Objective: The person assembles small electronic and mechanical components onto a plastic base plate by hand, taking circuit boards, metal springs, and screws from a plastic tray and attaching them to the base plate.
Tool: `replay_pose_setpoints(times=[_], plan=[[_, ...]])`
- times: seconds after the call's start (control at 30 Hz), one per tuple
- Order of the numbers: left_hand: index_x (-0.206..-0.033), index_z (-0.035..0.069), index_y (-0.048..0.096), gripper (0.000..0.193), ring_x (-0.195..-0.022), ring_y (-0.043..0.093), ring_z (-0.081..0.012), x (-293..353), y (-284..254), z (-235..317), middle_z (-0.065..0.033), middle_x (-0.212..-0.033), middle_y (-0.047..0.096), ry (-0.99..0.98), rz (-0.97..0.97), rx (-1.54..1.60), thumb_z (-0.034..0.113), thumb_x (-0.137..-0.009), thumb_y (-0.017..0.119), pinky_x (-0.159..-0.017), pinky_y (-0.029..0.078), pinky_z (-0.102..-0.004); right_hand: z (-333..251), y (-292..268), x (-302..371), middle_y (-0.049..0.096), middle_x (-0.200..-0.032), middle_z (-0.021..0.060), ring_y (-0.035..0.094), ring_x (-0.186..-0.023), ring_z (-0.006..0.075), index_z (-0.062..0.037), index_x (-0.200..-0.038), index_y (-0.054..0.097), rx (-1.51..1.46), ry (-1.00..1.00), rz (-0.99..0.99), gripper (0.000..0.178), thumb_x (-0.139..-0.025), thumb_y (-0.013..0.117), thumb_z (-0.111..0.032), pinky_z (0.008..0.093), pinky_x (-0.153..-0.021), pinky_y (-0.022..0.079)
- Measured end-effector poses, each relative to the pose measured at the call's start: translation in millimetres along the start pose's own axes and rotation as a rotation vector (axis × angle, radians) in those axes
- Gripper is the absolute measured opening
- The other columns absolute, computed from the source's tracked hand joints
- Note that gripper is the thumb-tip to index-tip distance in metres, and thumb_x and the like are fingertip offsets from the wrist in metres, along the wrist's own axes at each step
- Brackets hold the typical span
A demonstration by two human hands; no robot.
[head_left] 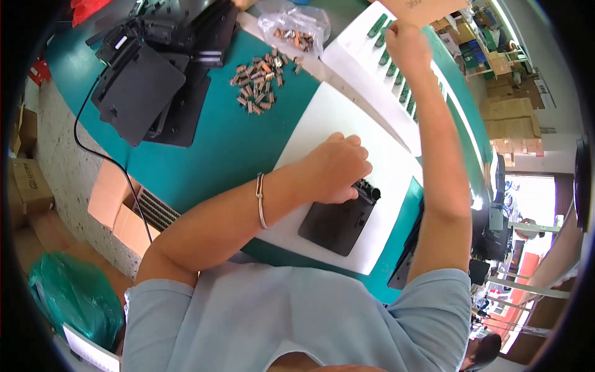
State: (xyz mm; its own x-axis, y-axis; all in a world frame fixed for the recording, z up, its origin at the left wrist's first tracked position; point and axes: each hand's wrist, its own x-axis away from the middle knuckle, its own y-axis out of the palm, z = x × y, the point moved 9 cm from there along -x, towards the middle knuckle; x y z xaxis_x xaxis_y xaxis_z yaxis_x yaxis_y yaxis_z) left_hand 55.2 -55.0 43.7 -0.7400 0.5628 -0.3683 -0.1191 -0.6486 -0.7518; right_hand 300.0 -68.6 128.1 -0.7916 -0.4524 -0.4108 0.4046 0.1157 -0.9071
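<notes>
A white tray (pixel 348 54) is set beyond the left hand (pixel 339 166), and in it green circuit boards (pixel 377 26) are stood in a row. By the tray's near corner, left of the right hand (pixel 410 49), small metal parts (pixel 291 37) are held in a clear plastic bag (pixel 317 18); more are heaped loose on the green surface (pixel 223 155). Left of the left hand and lower, a ribbed grey piece (pixel 156 209) is seen in an open cardboard box (pixel 105 193).

The hands are held well apart. The left is curled palm down, its thumb and fingers closed on the upper end of a black panel (pixel 334 228), which is laid on a white sheet (pixel 319 115). The right is stretched far forward, fingers bent over the boards at the tray's far end; whether one is gripped cannot be told.
</notes>
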Motion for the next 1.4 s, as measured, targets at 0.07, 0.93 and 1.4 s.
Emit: replay_pose_setpoints(times=[0.07,0.93,1.4], plan=[[-0.083,0.011,0.065,0.028,-0.097,0.055,-0.0242,2,0,-1,-0.0035,-0.087,0.060,0.004,0.000,0.008,0.029,-0.069,0.080,-0.082,0.044,-0.0390,-23,-21,40,0.069,-0.088,0.0188,0.068,-0.080,0.0371,-0.0054,-0.094,0.065,-0.116,-0.190,-0.012,0.014,-0.087,0.060,-0.016,0.0478,-0.068,0.054],[-0.082,0.007,0.060,0.027,-0.088,0.054,-0.0281,0,-7,-2,-0.0063,-0.082,0.058,0.034,0.029,0.144,0.010,-0.065,0.080,-0.082,0.046,-0.0384,-8,-12,219,0.068,-0.097,0.0148,0.064,-0.073,0.0217,-0.0026,-0.110,0.069,-0.659,0.165,-0.410,0.027,-0.084,0.067,-0.013,0.0347,-0.068,0.053],[-0.083,0.007,0.061,0.026,-0.087,0.055,-0.0284,0,-8,-1,-0.0064,-0.082,0.059,0.045,0.051,0.124,0.012,-0.065,0.080,-0.081,0.047,-0.0386,-4,-54,234,0.065,-0.082,0.0095,0.060,-0.065,0.0190,-0.0042,-0.099,0.068,-0.586,-0.019,-0.287,0.018,-0.086,0.070,-0.015,0.0314,-0.062,0.049]])
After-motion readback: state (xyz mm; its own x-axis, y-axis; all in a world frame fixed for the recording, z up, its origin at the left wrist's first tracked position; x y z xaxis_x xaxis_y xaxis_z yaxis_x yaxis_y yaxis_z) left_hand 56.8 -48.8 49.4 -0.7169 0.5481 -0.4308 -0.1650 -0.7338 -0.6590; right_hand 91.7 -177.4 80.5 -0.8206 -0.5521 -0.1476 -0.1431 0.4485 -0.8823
